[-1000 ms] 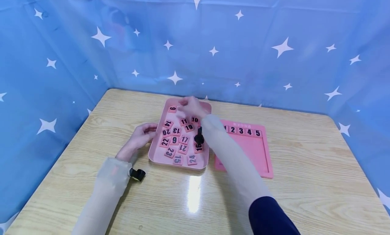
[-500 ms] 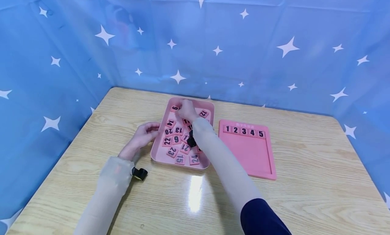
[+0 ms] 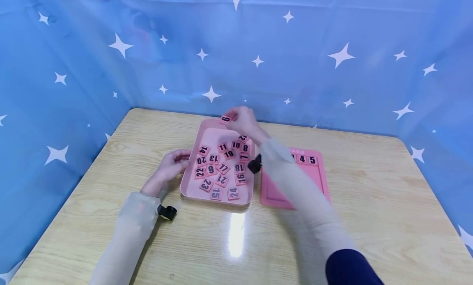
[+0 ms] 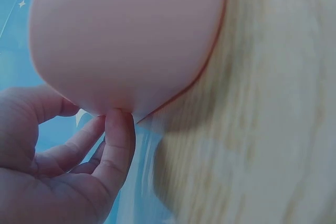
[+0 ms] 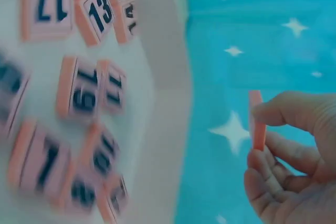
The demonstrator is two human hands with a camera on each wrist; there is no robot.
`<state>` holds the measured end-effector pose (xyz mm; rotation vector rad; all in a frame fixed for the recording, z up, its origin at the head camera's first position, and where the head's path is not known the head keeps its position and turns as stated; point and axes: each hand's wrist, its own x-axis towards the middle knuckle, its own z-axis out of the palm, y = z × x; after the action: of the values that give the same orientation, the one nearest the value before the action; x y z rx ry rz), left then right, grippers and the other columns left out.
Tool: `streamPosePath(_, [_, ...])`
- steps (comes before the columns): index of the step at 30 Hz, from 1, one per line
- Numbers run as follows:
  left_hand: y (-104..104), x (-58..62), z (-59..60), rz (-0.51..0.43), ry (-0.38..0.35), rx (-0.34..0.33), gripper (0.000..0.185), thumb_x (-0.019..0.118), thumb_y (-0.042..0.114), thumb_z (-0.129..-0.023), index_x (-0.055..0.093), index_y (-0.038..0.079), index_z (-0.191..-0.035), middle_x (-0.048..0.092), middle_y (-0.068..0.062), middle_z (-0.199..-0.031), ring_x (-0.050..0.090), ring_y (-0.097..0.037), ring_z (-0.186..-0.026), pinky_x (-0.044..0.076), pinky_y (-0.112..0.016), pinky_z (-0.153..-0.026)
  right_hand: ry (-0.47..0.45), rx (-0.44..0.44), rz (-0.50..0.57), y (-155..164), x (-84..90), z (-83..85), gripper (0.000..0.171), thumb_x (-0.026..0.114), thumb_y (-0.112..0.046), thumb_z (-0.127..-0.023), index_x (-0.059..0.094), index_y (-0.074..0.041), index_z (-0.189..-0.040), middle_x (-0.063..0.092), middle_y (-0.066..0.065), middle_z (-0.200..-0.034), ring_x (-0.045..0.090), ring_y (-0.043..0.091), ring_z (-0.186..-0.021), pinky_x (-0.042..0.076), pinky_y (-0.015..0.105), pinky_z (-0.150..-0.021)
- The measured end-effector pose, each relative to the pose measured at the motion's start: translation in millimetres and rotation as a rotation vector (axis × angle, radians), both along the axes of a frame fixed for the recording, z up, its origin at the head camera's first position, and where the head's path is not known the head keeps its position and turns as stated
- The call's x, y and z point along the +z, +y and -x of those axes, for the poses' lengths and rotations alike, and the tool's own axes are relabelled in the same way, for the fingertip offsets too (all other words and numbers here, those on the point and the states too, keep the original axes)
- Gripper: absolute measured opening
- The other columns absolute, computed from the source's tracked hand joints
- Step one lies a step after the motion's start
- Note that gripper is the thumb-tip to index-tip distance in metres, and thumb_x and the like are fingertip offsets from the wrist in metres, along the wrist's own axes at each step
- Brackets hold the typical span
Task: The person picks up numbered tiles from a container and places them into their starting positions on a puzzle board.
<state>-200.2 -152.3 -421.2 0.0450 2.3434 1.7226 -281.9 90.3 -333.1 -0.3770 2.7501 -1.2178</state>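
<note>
My right hand (image 3: 244,120) pinches a pink number tile (image 3: 225,119) between thumb and fingers, just above the far rim of the pink tray (image 3: 211,136). In the right wrist view this tile (image 5: 256,120) shows edge-on; in the head view its digit is a sideways 6 or 9. My left hand (image 3: 171,170) holds the tray's left side, and the left wrist view has the thumb (image 4: 119,142) against the outer wall. Several number tiles lie loose in the tray, among them 19 (image 3: 228,154) and 24 (image 3: 233,194).
A pink board (image 3: 314,180) lies right of the tray, partly hidden by my right forearm; tiles 4 (image 3: 302,159) and 5 (image 3: 312,160) show in its top row. The wooden table (image 3: 373,203) meets a blue starry curtain (image 3: 303,63) behind.
My right hand reached into the tray's far left corner, took the tile there and lifted it to the far rim, moving right. The left hand stays at the tray's side.
</note>
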Motion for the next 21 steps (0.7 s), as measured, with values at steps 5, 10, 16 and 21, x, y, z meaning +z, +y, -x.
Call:
streamPosePath(5, [-1,1.8,-1.1,-0.004,0.001,0.000,0.041,0.053,-0.002,-0.089,0.045,-0.013,-0.128,0.052,-0.031,-0.122,0.054,-0.032,-0.104,0.051,-0.019,-0.076,0.031,-0.030,-0.015,48,2.6,-19.8,0.040,0.069,-0.007,-0.078,0.062,0.001,-0.117,0.064,0.016,-0.108,0.059,0.026,-0.097,0.051,0.034,-0.084])
streamPosePath(10, [-2,2.2,-1.3,0.006,0.013,0.001,0.041,0.053,-0.002,-0.089,0.046,-0.014,-0.127,0.052,-0.031,-0.121,0.054,-0.031,-0.102,0.050,-0.016,-0.074,0.031,-0.061,-0.058,89,-10.2,-47.7,0.040,0.069,-0.007,-0.080,0.061,0.004,-0.118,0.064,0.020,-0.109,0.058,0.029,-0.096,0.051,0.038,-0.083])
streamPosePath(16, [-1,2.7,-2.1,0.023,0.013,-0.006,0.041,0.053,-0.002,-0.089,0.045,-0.014,-0.128,0.052,-0.031,-0.121,0.054,-0.032,-0.104,0.049,-0.015,-0.076,0.044,-0.086,-0.080,115,-28.6,-71.0,0.037,0.068,-0.002,-0.080,0.062,0.008,-0.115,0.064,0.022,-0.104,0.059,0.031,-0.090,0.051,0.039,-0.077])
streamPosePath(21, [2,3.1,-2.3,0.020,0.018,-0.010,0.041,0.053,-0.003,-0.089,0.045,-0.014,-0.127,0.052,-0.032,-0.122,0.055,-0.029,-0.102,0.049,-0.015,-0.077,0.063,-0.089,-0.110,126,-39.3,-83.8,0.033,0.070,0.001,-0.078,0.064,0.009,-0.109,0.064,0.021,-0.095,0.059,0.031,-0.084,0.051,0.038,-0.073])
